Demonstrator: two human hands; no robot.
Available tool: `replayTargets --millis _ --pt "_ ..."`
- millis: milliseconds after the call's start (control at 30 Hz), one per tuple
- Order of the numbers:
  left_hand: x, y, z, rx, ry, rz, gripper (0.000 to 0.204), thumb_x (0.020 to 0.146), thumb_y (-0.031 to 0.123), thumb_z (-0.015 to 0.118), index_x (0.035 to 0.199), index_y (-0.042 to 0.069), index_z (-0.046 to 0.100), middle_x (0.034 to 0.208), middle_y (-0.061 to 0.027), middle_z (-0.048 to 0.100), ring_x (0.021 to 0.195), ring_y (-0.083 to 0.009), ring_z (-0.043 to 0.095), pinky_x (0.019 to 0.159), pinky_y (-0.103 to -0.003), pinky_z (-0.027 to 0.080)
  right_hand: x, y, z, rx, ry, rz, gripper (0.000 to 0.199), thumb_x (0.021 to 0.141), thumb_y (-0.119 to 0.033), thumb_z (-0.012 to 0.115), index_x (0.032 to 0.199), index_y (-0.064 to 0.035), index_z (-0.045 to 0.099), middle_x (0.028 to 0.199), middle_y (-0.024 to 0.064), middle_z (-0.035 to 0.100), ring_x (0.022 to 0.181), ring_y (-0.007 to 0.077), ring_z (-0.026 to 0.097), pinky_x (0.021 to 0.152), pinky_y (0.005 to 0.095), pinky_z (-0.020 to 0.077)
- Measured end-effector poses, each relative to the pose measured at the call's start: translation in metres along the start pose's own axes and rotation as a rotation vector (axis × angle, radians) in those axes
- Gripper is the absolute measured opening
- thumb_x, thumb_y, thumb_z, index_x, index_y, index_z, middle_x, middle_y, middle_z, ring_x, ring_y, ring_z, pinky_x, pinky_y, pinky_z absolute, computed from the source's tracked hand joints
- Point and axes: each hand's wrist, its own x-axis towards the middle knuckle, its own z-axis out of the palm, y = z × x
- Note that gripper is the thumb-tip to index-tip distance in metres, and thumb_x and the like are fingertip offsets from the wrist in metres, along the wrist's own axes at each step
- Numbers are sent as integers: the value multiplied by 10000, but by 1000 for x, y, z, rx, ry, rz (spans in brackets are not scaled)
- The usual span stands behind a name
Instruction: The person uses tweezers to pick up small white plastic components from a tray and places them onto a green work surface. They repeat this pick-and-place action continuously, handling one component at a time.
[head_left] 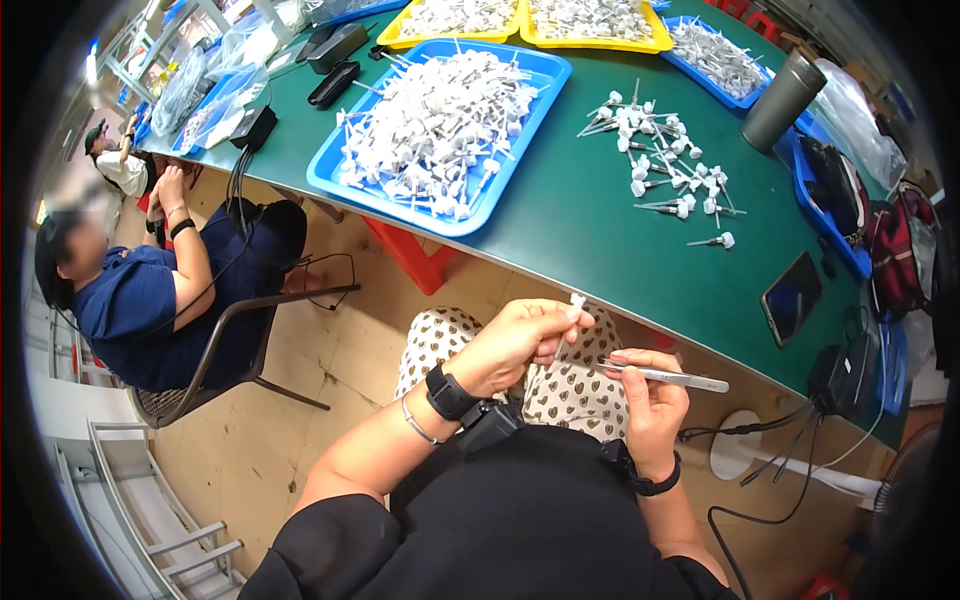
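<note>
I pinch a small white plastic fitting [577,300] between the thumb and fingertips of my left hand [520,340], which is curled closed around it and raised over my lap, just below the near edge of the green table [580,200]. My right hand [650,395] sits beside it, fingers folded shut on a pair of metal tweezers [665,376] that lie nearly level, their tips pointing left toward the fitting but not quite touching it. Both wrists carry black bands, and a thin silver bangle [418,424] rings my left forearm. My lap shows spotted cream trousers [560,385]. On the table ahead, a scatter of loose white fittings [665,165] lies to the right, with one stray piece nearest the edge. To their left is a blue tray [345,175] heaped with the same parts, and behind it two yellow trays [590,42] are equally full. A grey tumbler [782,100] stands upright at the far right, and a dark phone [792,296] lies flat near the table's edge. At my left, another person in a blue shirt [125,310] sits on a chair, well apart from me.
</note>
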Motion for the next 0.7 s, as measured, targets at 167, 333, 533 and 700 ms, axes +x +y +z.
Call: replayTargets --millis 167,333,533,700 --pt "3 -2 7 -60 50 -20 230 1037 163 579 1070 -44 674 783 11 582 571 -34 373 505 -184 320 4 6 -7 -13 17 -4 134 987 -12 613 1107 40 580 1089 139 680 920 163 681 830 288 564" --pt "4 -1 8 -66 74 -28 232 1042 170 572 1059 -44 660 778 7 577 576 -44 376 502 -192 308 10 10 -14 -22 18 -18 130 986 -7 612 1103 40 582 1089 144 677 936 174 683 831 302 575" --pt "6 5 10 -52 71 -68 254 1051 186 562 1057 -50 657 767 4 576 572 -42 375 497 -196 291 14 0 -13 21 29 -60 126 987 -7 608 1100 41 580 1099 150 669 946 185 685 860 323 592" --pt "-19 22 16 206 -47 42 259 1017 231 627 1140 14 697 840 43 652 615 -8 445 543 -163 340 10 -8 -10 27 13 -107 127 987 -5 604 1105 35 582 1105 149 663 953 186 684 858 327 599"
